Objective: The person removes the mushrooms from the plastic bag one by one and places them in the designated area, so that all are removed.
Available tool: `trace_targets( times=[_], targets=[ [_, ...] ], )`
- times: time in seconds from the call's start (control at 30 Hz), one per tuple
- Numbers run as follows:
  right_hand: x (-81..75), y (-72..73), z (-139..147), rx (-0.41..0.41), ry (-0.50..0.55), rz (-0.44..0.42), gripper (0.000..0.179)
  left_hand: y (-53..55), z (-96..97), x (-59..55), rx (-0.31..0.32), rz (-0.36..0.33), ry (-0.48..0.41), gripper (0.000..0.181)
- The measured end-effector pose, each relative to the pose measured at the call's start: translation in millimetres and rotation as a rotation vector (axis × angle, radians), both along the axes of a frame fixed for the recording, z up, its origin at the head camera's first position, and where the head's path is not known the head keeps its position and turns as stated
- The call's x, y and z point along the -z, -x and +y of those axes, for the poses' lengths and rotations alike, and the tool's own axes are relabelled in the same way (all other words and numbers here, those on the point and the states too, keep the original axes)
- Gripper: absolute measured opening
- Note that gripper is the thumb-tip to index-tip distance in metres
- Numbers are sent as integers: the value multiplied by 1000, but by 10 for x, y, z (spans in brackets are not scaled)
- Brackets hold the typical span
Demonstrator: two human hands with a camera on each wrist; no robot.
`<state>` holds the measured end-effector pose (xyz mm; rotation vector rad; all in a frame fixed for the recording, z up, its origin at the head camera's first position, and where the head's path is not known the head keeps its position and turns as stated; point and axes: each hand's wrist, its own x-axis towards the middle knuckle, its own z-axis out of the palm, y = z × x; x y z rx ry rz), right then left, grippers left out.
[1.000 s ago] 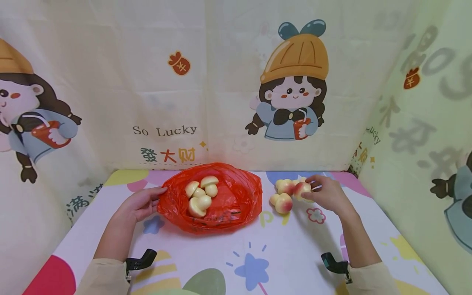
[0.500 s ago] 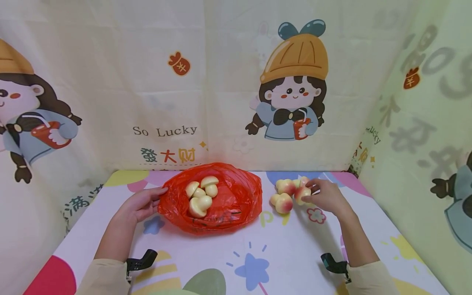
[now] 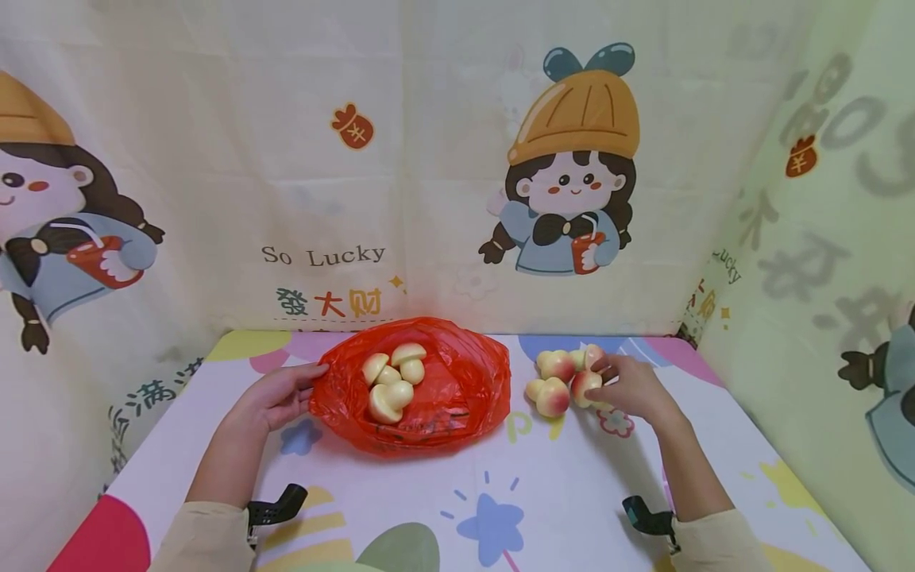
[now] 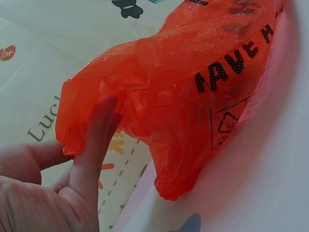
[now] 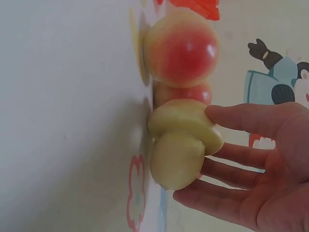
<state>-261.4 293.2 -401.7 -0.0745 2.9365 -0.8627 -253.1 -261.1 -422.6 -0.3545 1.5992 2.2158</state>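
Observation:
A red plastic bag (image 3: 475,381) lies with its mouth spread wide, and 3 cream toy mushrooms (image 3: 389,400) sit inside at its left. My left hand (image 3: 275,397) pinches the bag's left rim; in the left wrist view a finger shows dimly through the thin red film (image 4: 135,77). To the right of the bag is a small cluster of toy mushrooms with pink-red blushed caps (image 3: 552,397). My right hand (image 3: 636,389) holds the nearest right one, thumb on its cap and fingers curled about its far side. The right wrist view shows this mushroom (image 5: 178,162) close to the tabletop, its pale side facing the camera.
The table bears a white cloth (image 3: 400,492) with coloured prints. A printed fabric backdrop (image 3: 436,159) rises behind the table and along both sides. Two other blushed mushrooms (image 3: 556,365) touch or nearly touch the held one.
The held mushroom has come slightly toward me with my right hand, showing more of the mushroom behind it. The left hand and bag keep their place; the head view has shifted a little.

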Motion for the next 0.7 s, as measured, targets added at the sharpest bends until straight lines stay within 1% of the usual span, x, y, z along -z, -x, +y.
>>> trace_targets(
  times=[0.13, 0.5, 0.7],
  targets=[
    [16, 5, -6, 4, -6, -5, 47, -9, 6, -4, 2, 2, -2, 30],
    [6, -13, -4, -26, 6, -9, 50, -13, 14, -16, -8, -3, 2, 30],
    [-19, -31, 14, -27, 2, -30, 54, -6, 12, -15, -4, -4, -9, 26]
  ],
)
